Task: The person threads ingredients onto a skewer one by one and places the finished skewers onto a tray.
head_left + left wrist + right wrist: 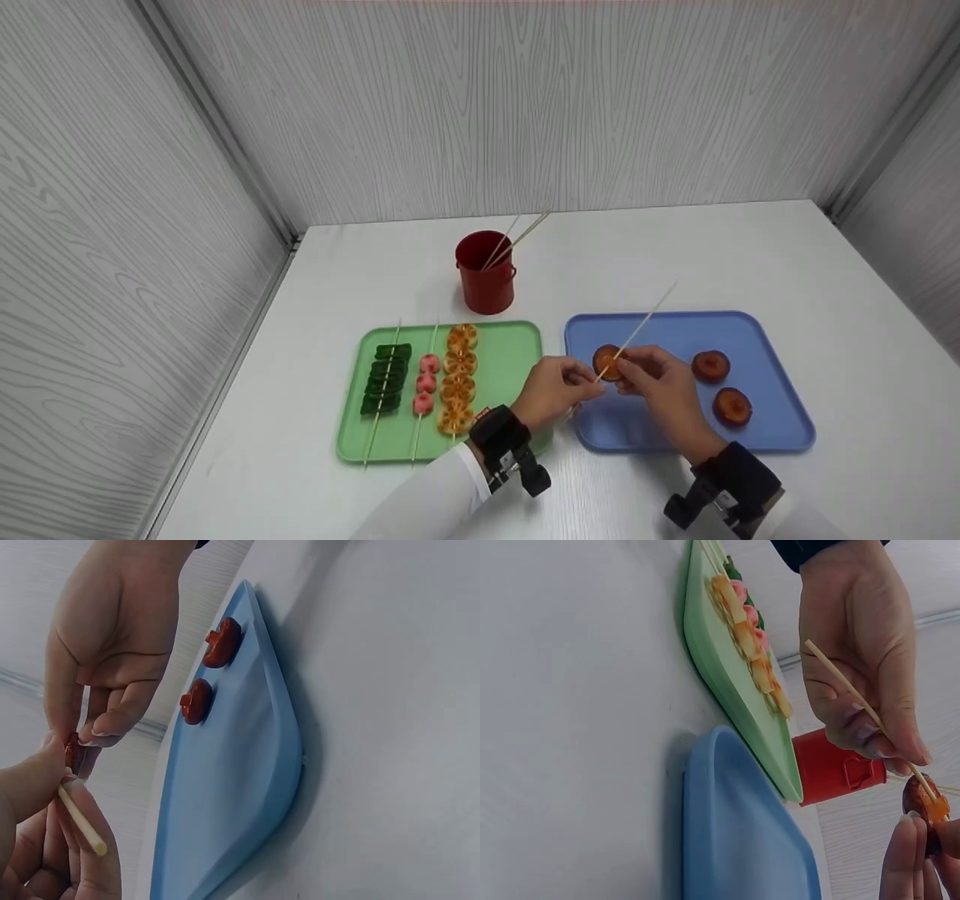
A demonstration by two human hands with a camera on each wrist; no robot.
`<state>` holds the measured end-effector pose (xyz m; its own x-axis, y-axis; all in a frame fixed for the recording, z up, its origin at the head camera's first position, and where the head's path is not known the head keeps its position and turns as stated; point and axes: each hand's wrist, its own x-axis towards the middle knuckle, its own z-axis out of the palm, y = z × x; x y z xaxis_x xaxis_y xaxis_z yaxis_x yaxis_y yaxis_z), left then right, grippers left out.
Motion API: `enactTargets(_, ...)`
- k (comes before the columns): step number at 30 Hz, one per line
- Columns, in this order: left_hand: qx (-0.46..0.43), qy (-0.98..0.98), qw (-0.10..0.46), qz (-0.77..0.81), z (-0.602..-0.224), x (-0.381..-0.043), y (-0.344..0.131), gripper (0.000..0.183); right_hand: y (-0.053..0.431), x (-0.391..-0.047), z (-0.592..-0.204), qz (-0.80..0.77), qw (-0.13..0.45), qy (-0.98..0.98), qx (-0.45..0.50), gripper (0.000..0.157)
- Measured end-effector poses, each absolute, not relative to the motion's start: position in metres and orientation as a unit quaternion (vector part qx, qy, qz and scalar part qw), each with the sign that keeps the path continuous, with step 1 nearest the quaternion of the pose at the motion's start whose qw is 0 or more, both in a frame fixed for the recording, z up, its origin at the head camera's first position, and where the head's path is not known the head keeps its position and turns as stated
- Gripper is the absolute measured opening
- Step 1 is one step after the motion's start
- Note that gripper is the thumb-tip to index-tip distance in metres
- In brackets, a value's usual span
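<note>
My left hand [553, 388] pinches a thin wooden skewer [646, 321] near its lower end, over the left edge of the blue tray [675, 442]. My right hand [666, 394] holds a brown mushroom [603, 357] between thumb and fingers, with its stem side up. In the right wrist view the skewer [847, 686] runs up to the orange stem of that mushroom [913, 796]; whether it goes through the stem, I cannot tell. Two more mushrooms, one farther back [711, 366] and one nearer [732, 406], lie stem up on the blue tray.
On the left, a green tray [510, 345] bears three loaded skewers: dark green pieces [386, 379], pink pieces [425, 384] and lotus root slices [459, 386]. Behind it stands a red bucket [487, 289] with a few skewers leaning inside. Pale wood-grain panels [525, 105] enclose the white table [262, 450].
</note>
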<state>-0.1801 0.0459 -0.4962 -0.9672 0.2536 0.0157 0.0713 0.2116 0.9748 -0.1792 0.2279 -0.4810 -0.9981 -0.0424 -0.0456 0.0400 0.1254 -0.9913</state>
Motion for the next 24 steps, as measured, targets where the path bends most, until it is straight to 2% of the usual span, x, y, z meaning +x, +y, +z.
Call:
enactTargets(11,0.064,0.754,0.061,0.651,-0.5,-0.179,0.043,0.033,0.218,-0.171,-0.492,-0.668,0.041,0.743,0.003,0.015)
enactTargets(16,0.072,0.762,0.055,0.641,-0.501,-0.177,0.042,0.03,0.218,-0.17,-0.491,-0.665,0.047,0.745,-0.002,0.016)
enactTargets(24,0.093,0.745,0.074,0.657,-0.501,-0.177,0.041,0.022,0.219,-0.174,-0.485,-0.662,0.038,0.748,-0.005,0.021)
